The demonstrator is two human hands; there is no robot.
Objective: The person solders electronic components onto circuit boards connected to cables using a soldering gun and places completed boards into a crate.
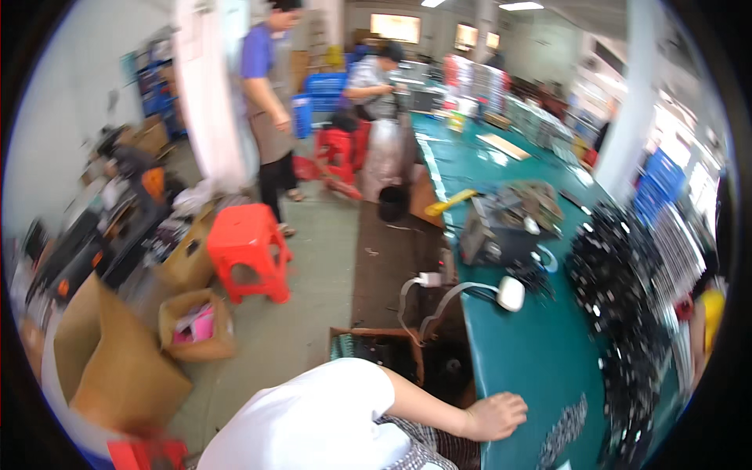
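From the lower edge my left arm, in a short white sleeve, reaches over to the green table. My left hand rests on its near edge, fingers curled in. Whatever they may hold is hidden. Closest to that hand, on its right, lies a loose strip of small grey pieces. Beyond it is a big heap of black parts with shiny bits. A white rounded device with a pale cable sits on the table farther up. My right hand is out of view. Motion blurs the picture.
A dark metal box with cloth on it and a yellow tool occupy the table. Left are a red stool, cartons and an open box below the edge. One person stands; another works beyond.
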